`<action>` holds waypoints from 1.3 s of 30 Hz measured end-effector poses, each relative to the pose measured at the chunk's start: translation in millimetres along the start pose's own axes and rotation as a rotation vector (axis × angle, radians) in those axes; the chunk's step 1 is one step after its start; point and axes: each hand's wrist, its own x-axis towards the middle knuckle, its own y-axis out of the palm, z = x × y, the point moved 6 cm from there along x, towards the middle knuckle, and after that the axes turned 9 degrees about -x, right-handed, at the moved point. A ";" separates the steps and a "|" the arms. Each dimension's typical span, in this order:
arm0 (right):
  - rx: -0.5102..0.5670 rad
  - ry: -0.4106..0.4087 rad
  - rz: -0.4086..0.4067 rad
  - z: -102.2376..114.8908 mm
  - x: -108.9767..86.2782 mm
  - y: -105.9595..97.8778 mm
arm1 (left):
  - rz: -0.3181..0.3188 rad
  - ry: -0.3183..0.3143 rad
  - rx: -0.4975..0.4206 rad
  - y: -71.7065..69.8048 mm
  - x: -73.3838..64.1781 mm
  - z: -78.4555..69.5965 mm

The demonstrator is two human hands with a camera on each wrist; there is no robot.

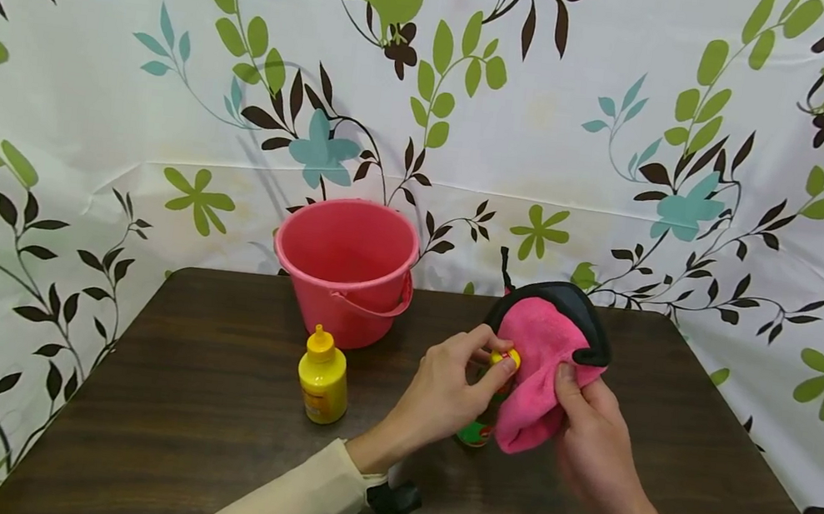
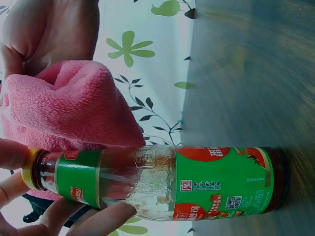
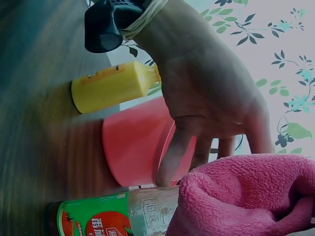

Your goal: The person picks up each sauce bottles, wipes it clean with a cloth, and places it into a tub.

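My left hand [image 1: 448, 378] pinches the yellow cap [image 2: 30, 168] of a glass sauce bottle [image 2: 221, 182], thumb on one side and fingers on the other. Green labels with red tomato pictures wrap the bottle, and reddish sauce shows inside it. It stands upright on the table, partly hidden by the cloth in the head view. In my right hand [image 1: 600, 432] is a fuzzy pink cloth [image 1: 542, 338] with a black border, gripped under the thumb. The cloth hangs right beside the bottle's neck and upper body.
A yellow squeeze bottle [image 1: 323, 386] with a pointed nozzle stands left of my left hand. Behind it, near the table's back edge, is a pink bucket [image 1: 346, 309] with its handle lowered. The dark wooden table [image 1: 197, 435] ends at a leaf-patterned curtain [image 1: 538, 136].
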 end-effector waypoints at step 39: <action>-0.055 -0.030 0.071 0.7 0.7 0.1 | -0.012 0.004 0.011 -1.1 -0.1 -1.7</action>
